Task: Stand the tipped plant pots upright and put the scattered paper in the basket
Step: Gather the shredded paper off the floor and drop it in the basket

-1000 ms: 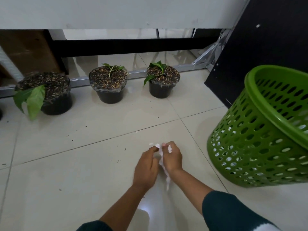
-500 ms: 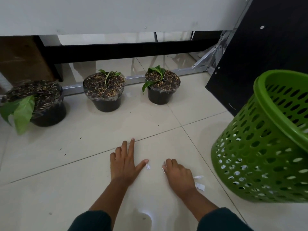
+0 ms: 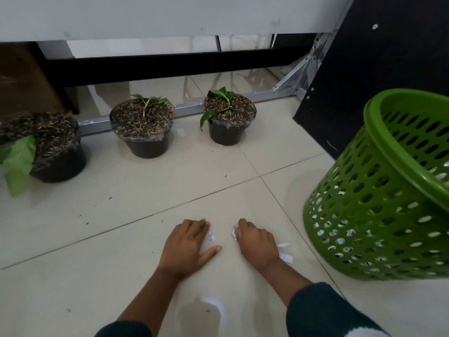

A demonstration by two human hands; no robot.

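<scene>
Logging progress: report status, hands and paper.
Left hand flat on floor, open. Right hand closed over paper scraps. Pots upright. Basket right, path clear.

Illumination was soft, diffuse and moderately dim. The glossy floor tiles (image 3: 121, 215) carried a small bright glare spot at bottom centre and pale reflections at upper centre, below the dark bar (image 3: 170, 66). Shadows were faint and soft-edged, falling just beside the pots (image 3: 148, 142) and the green basket (image 3: 379, 215). Wide-angle distortion bowed straight lines and tilted the basket at the right edge. Focus was sharp centrally, with slight softness at the left edge.
</scene>
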